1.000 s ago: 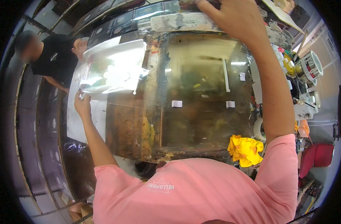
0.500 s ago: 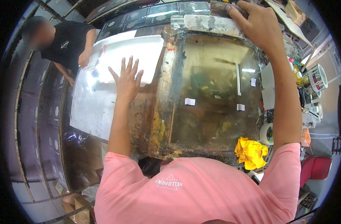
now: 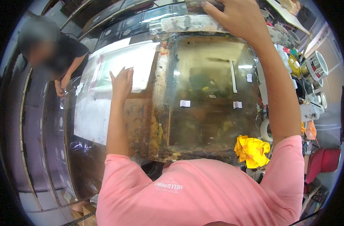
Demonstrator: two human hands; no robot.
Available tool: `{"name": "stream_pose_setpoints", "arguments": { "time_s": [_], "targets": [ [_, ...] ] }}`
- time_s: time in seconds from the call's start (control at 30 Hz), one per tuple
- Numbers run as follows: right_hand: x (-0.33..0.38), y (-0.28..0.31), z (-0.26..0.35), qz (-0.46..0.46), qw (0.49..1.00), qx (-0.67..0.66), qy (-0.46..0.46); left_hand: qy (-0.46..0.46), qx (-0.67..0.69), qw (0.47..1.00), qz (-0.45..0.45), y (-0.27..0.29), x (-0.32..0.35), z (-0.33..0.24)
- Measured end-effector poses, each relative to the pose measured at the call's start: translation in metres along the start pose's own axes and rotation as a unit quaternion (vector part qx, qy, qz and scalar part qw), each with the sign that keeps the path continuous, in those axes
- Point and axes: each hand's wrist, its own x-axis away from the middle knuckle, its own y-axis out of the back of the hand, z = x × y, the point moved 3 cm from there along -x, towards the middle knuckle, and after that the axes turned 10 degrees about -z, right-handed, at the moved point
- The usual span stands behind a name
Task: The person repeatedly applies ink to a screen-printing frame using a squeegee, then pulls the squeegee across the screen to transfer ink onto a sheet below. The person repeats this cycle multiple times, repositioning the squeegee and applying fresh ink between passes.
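Observation:
My left hand [image 3: 122, 83] is over a stack of white sheets [image 3: 143, 64] at the left of the worktable. Its thumb and index fingertips are pressed together while the little finger sticks out; whatever lies between them is too small to make out. At the far edge, my right hand [image 3: 239, 19] grips a dark, stained block [image 3: 196, 6], its thumb along the near side and its other fingers cut off by the picture. Below it lies a frame with a yellowish see-through panel [image 3: 202, 124], bearing small pale tape pieces [image 3: 185, 103] and a white strip [image 3: 233, 77].
A crumpled yellow cloth [image 3: 252, 151] sits at the near right corner, next to a tape roll [image 3: 265, 130]. Cans and tubs [image 3: 314, 67] stand along the right. Across the left side, a co-worker in a dark shirt [image 3: 75, 51] leans over the sheets.
My left hand has gone from spread fingers to a pinch over the sheets. The co-worker has leaned in, hands lower and further left. The whole view has shifted slightly.

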Motion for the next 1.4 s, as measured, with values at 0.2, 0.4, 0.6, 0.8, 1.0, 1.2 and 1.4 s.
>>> {"name": "stream_pose_setpoints", "arguments": {
  "time_s": [0.2,0.4,0.6,0.8,1.0,1.2,1.4],
  "targets": [
    [-0.003,-0.002,-0.007,0.01,0.999,-0.039,-0.007,-0.13,0.001,0.976,0.173,-0.064,0.048,-0.147],
    [0.001,-0.001,-0.003,-0.01,1.0,-0.02,0.009,-0.243,0.061,0.953,0.169,-0.139,0.108,-0.255],
    [-0.006,-0.005,-0.009,-0.005,1.0,-0.021,0.016,-0.267,0.119,0.941,0.168,-0.152,0.116,-0.3],
    [-0.012,-0.014,-0.013,-0.023,0.999,-0.001,0.024,-0.263,0.122,0.945,0.154,-0.149,0.125,-0.309],
    [-0.013,-0.009,-0.011,-0.021,1.0,-0.009,0.021,-0.272,0.133,0.944,0.131,-0.147,0.129,-0.308],
    [-0.009,-0.005,-0.007,-0.019,1.0,-0.023,0.008,-0.26,0.159,0.941,0.145,-0.148,0.13,-0.307],
    [-0.007,-0.006,-0.007,0.008,1.0,-0.011,-0.006,-0.235,0.107,0.957,0.135,-0.151,0.133,-0.304]
  ]
}}
